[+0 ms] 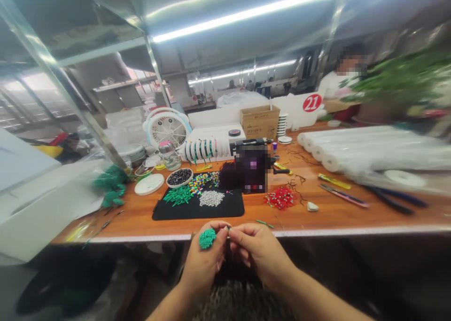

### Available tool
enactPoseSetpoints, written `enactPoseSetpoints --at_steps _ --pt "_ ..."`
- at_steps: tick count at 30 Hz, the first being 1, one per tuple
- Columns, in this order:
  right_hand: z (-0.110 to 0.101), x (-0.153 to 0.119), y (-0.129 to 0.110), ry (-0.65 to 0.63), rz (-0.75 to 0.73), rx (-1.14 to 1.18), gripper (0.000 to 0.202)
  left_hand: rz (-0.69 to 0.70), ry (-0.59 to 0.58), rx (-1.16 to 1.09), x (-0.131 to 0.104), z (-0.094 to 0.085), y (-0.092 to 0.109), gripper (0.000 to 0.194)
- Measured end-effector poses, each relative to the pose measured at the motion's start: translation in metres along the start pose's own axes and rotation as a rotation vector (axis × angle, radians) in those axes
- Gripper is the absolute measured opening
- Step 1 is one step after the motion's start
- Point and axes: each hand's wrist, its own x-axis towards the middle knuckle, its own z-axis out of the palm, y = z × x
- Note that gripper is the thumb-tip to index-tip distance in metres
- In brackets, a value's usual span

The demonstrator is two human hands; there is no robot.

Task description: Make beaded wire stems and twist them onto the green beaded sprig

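Note:
At the front edge of the table, my left hand (207, 255) is closed, with a round green beaded cluster (207, 238) at its fingers. My right hand (259, 248) meets it fingertip to fingertip, pinching something small and dark that is too tiny to name. Just beyond lies a black mat (197, 211) bearing green tube beads (177, 197), silver-white beads (211, 198) and mixed coloured beads (201, 183). A dish of black beads (179, 176) sits at the mat's back left corner. Right of the mat is a pile of red beaded pieces (281, 198).
White spools (207, 148) stand on a rack behind the mat, near a fan (167, 130) and a cardboard box (260, 122). Rolls of white plastic (369, 147), pliers (394, 199) and a cutter (345, 195) lie to the right. Another person (340, 79) sits at the back right.

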Motion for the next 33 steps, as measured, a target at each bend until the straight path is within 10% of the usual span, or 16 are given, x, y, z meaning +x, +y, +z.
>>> enactPoseSetpoints --at_steps 7,14,23,29,33 --pt "-0.001 0.0 0.004 0.005 -0.041 -0.032 0.038 0.099 0.064 0.127 0.0 -0.005 0.007 0.023" --pt "0.002 0.002 0.007 -0.087 -0.007 0.073 0.042 0.006 -0.109 0.1 0.001 -0.003 -0.006 0.031" --pt "-0.01 -0.002 0.002 0.041 -0.077 -0.099 0.029 -0.032 0.025 0.332 -0.003 -0.008 0.008 0.035" --pt "-0.015 -0.01 -0.004 0.168 -0.147 -0.351 0.024 -0.19 -0.077 0.089 -0.014 -0.014 -0.003 0.027" --pt "-0.005 -0.016 -0.006 0.015 -0.106 -0.292 0.026 -0.223 -0.222 -0.042 -0.019 -0.012 -0.004 0.022"
